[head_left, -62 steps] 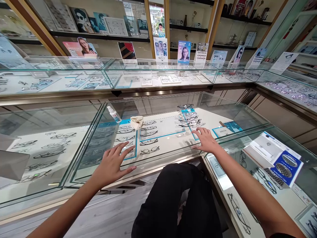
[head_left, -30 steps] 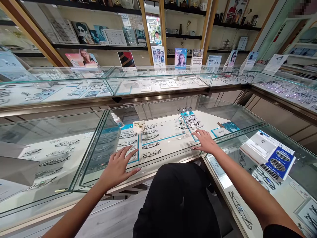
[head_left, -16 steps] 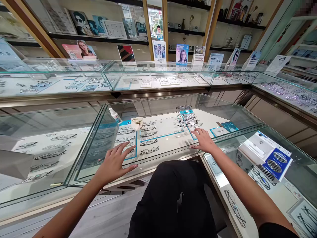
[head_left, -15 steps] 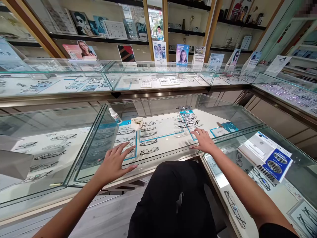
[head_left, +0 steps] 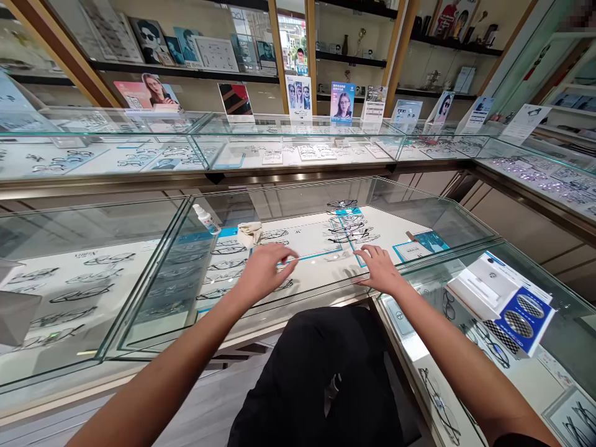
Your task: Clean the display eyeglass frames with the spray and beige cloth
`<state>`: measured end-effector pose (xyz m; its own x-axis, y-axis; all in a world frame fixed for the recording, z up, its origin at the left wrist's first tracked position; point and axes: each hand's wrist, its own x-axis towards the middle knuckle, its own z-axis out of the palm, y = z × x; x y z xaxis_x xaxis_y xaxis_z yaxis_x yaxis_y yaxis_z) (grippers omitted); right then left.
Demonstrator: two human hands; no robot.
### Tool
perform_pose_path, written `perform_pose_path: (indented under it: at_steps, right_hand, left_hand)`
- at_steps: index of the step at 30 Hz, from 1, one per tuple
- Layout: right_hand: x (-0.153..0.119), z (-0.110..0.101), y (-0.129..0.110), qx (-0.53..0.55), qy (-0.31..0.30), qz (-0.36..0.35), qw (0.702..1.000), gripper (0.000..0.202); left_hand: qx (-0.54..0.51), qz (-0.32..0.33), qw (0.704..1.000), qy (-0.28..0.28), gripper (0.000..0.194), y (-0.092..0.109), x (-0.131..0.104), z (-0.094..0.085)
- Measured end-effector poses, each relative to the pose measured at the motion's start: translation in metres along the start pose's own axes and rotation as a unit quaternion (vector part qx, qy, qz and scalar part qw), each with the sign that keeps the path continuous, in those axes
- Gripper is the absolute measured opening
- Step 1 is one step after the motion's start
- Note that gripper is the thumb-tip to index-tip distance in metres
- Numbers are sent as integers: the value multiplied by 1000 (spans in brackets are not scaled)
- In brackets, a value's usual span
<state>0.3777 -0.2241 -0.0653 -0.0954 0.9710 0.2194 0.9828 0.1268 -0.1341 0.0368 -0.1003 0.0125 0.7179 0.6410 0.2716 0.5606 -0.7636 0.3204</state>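
Observation:
My left hand (head_left: 269, 271) is over the glass display counter (head_left: 321, 268), thumb and fingers apart with nothing between them. It covers part of a row of eyeglasses showing through the glass. To the right, my right hand (head_left: 378, 268) rests at the counter's near edge, its fingers spread and holding nothing. Beyond my left hand lies a crumpled beige cloth (head_left: 250, 234). A small white spray bottle (head_left: 206, 219) stands left of the cloth. Past my right hand, several dark-framed eyeglasses (head_left: 348, 228) are lined up in a column.
A white and blue box (head_left: 525, 316) sits on the glass at right, above more eyeglasses (head_left: 439, 403). Another glass case (head_left: 69, 285) adjoins at left. Across the aisle runs a long showcase (head_left: 288, 177) topped with advert cards (head_left: 342, 102). My black-clothed legs (head_left: 321, 366) are below the counter.
My left hand has moved right and slightly forward, toward my right hand, and now covers some eyeglasses that showed before. My right hand has stayed nearly in place. The view has shifted slightly.

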Motion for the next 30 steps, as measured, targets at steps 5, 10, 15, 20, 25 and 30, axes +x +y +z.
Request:
perform_pose_path:
  at_steps: [5, 10, 15, 20, 25, 30]
  right_hand:
    - [0, -2, 0, 5, 1, -2, 1000, 78]
    - [0, -3, -2, 9, 5, -5, 1000, 73]
    - [1, -4, -3, 9, 1, -2, 1000, 76]
    - [1, -4, -3, 17, -4, 1, 1000, 73]
    - [-1, -6, -2, 44, -21, 8, 999, 79]
    - [-8, -10, 0, 70, -57, 18, 996, 99]
  left_hand:
    - [-22, -14, 998, -48, 30, 58, 112, 46]
    - [12, -30, 996, -79, 30, 72, 164, 92]
    - [11, -49, 996, -79, 23, 73, 175, 108]
    - [-32, -53, 996, -65, 19, 65, 165, 96]
    - [-263, -84, 960, -51, 25, 19, 116, 58]
    - [-497, -160, 853, 10, 32, -43, 75, 40]
